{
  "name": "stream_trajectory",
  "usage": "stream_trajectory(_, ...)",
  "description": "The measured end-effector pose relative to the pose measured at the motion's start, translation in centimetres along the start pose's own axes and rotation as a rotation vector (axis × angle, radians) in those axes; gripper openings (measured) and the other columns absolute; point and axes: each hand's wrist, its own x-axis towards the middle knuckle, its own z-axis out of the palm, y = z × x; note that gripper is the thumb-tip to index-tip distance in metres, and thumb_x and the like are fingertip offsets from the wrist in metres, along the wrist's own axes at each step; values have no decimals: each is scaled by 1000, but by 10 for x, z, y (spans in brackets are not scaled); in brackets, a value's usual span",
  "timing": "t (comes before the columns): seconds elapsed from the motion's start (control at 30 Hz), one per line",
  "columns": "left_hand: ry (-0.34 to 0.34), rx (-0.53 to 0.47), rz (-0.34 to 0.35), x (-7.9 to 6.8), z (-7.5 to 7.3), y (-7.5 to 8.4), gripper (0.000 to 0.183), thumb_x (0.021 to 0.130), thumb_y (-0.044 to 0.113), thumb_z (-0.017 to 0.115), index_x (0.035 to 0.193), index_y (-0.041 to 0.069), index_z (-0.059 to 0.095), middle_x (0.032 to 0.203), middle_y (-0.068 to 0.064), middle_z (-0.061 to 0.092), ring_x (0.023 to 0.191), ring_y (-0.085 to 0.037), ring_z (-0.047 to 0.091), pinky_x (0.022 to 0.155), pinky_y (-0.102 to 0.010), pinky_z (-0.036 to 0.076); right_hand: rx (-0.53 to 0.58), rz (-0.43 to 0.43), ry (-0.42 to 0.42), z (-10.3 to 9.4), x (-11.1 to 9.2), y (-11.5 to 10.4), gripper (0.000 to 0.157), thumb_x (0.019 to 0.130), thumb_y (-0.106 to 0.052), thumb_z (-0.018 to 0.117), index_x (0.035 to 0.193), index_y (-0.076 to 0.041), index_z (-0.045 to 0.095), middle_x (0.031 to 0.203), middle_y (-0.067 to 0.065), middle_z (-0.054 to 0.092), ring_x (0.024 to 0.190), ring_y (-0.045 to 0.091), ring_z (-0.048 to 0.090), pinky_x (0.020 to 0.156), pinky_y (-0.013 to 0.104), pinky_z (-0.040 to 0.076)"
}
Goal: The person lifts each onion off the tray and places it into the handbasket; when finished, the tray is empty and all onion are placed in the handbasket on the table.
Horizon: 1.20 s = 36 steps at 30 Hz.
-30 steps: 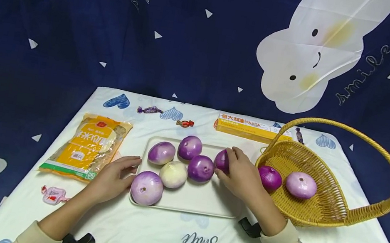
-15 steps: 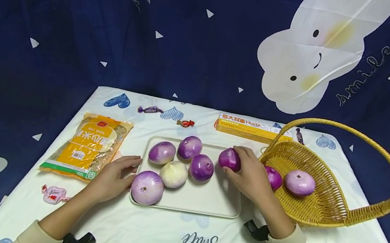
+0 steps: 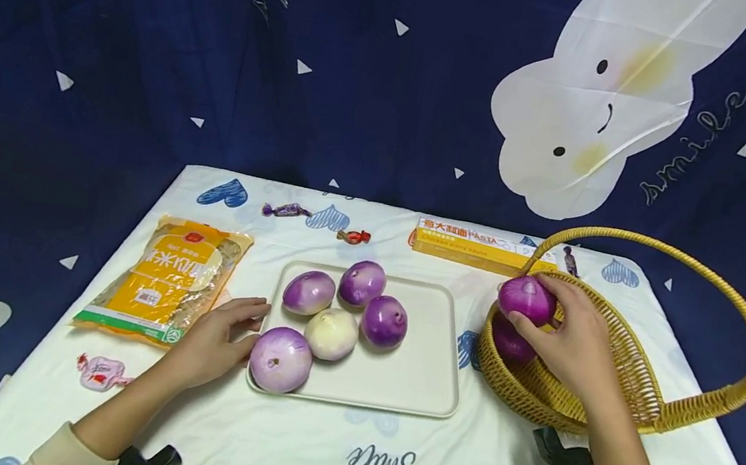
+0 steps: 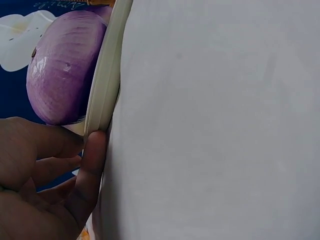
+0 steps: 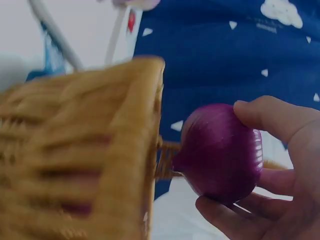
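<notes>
My right hand grips a dark purple onion over the left rim of a wicker basket. In the right wrist view, thumb and fingers span this onion, its pointed tip facing the basket wall. Another purple onion lies in the basket below; the paler one there is hidden behind the hand. My left hand pinches the left edge of a white tray, seen at its rim in the left wrist view. Several onions, including a large pale purple one and a whitish one, sit on the tray.
A yellow bag of grain lies left of the tray. Behind stand a pasta box and wrapped candies, one purple and one red. A pink candy is at front left. The basket's tall handle arches over it.
The right hand has lifted the dark purple onion off the tray's right end and carried it right, over the basket. The left hand has stayed at the tray's edge.
</notes>
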Motion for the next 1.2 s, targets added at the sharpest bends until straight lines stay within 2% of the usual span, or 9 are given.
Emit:
stream_trajectory(0.17, -2, 7, 3, -1, -1, 1, 46, 86, 3, 64, 131, 2, 56, 139, -11, 49, 109, -21, 60, 94, -39, 48, -32, 26, -16, -8, -5, 19, 68, 78, -35, 78, 131, -1, 53, 130, 25, 51, 115, 46, 47, 90, 63, 38)
stream_trajectory(0.27, 4, 17, 10, -1, -3, 4, 46, 86, 3, 64, 131, 1, 56, 138, -12, 49, 109, -22, 60, 92, -40, 49, -49, 32, -38, -10, -4, 32, 68, 81, -34, 75, 132, 3, 49, 131, 29, 49, 116, 49, 45, 92, 65, 36)
stream_trajectory(0.53, 6, 4, -1, 0, -1, 2, 46, 86, 3, 65, 131, 2, 56, 138, -11, 50, 108, -20, 60, 92, -36, 49, -97, 47, -122, 2, -4, 62, 63, 85, -23, 71, 133, 8, 44, 127, 33, 45, 114, 51, 43, 91, 66, 33)
stream_trajectory(0.9, 16, -9, 7, -1, 1, 1, 45, 86, 3, 64, 130, 1, 56, 137, -12, 50, 108, -21, 60, 93, -37, 49, -170, 36, -200, 17, -6, 72, 61, 84, -18, 71, 133, 5, 43, 126, 32, 45, 115, 51, 43, 92, 67, 35)
stream_trajectory(1.03, 13, -7, 7, -1, 1, 1, 45, 86, 3, 64, 130, 1, 56, 138, -12, 50, 108, -21, 60, 93, -36, 49, -171, 32, -143, 13, -5, 62, 61, 87, -19, 68, 136, 4, 42, 130, 31, 43, 120, 52, 38, 94, 68, 32)
stream_trajectory(1.13, 14, -2, 7, 0, 1, 0, 45, 87, 3, 64, 131, 1, 56, 138, -11, 50, 108, -20, 60, 93, -37, 49, -126, -3, 6, 10, -3, 41, 57, 87, -19, 67, 136, 0, 46, 134, 26, 45, 125, 46, 39, 100, 63, 31)
stream_trajectory(1.2, 14, -1, 6, 0, 1, 1, 45, 87, 4, 64, 131, 2, 56, 138, -11, 50, 109, -20, 59, 94, -38, 48, -59, -73, 127, 12, -2, 23, 53, 86, -18, 68, 133, -2, 50, 134, 21, 49, 126, 40, 42, 104, 55, 33)
